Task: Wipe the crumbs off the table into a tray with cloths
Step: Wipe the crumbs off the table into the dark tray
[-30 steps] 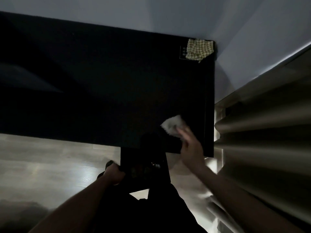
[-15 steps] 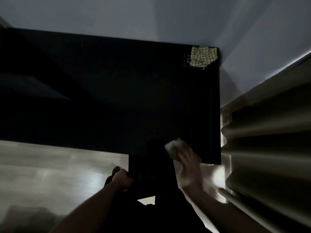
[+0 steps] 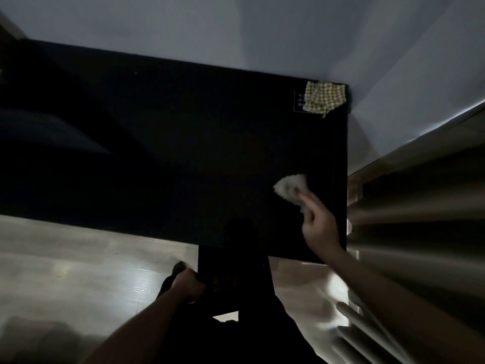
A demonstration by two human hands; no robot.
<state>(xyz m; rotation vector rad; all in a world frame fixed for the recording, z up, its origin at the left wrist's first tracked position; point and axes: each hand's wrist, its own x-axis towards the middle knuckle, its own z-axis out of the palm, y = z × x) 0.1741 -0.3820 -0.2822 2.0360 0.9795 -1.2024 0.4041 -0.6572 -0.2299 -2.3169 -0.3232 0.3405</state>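
Head view: your right hand (image 3: pixel 319 227) grips the white cloth (image 3: pixel 290 189) on the counter (image 3: pixel 183 153); your left hand (image 3: pixel 187 285) grips the dark tray (image 3: pixel 233 274) at its near edge. Next, sweep toward the tray.

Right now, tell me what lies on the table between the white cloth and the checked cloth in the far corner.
Nothing that shows: in the head view the dark tabletop between the crumpled white cloth and the yellow checked cloth looks bare, though crumbs would be lost in the dimness.

small label (image 3: pixel 299 101) on table, text unreadable
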